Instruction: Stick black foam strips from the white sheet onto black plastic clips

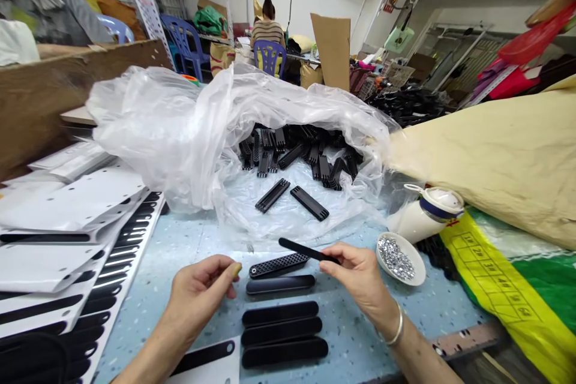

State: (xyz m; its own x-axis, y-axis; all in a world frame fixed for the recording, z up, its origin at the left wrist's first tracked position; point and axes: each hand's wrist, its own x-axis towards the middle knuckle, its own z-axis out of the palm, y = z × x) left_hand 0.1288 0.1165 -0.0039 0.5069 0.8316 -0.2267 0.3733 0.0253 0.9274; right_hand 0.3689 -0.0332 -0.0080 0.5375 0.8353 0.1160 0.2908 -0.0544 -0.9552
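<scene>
My right hand pinches one end of a thin black strip with a rounded tip, held tilted above the table. My left hand is closed at the left, thumb against the curled fingers; a yellowish patch covers the thumb tip, and anything between the fingers is too small to make out. Between the hands lies a black textured strip with a small silver dot at one end. Below it are a smooth black strip and several more black strips in a column.
An open clear plastic bag holds many black slotted pieces. At right stand a bowl of small silver parts and a white bottle. Sheets of black strips lie left. A person sits at the back.
</scene>
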